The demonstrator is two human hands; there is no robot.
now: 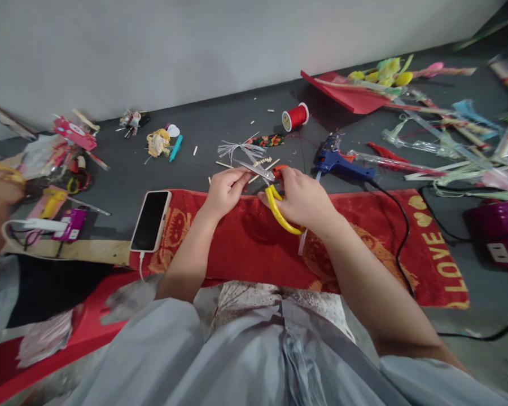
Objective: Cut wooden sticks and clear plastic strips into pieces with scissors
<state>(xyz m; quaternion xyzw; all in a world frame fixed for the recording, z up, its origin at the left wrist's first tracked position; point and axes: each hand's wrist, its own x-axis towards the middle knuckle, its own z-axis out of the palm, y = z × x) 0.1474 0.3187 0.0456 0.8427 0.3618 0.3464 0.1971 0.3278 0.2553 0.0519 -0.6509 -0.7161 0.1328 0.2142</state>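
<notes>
My right hand (307, 200) is wrapped around scissors with yellow handles (279, 217), their metal blades (256, 169) pointing left and slightly apart. My left hand (228, 190) is closed in a pinch beside the blade tips; what it holds is too small to make out. A small orange-red piece (279, 171) shows at my right fingers. Just beyond the blades lie a bundle of thin whitish strands (237, 149), several short pale sticks, and a dark strip with a coloured pattern (268, 141). Both hands are over the far edge of a red towel (245, 242).
A red thread spool (295, 117) stands behind the hands. To the right lies a blue glue gun (342, 163) with its black cord across the towel. A phone (151, 221) is at the left. Craft scraps (449, 124) crowd the right side. Another person's hand (0, 197) is at far left.
</notes>
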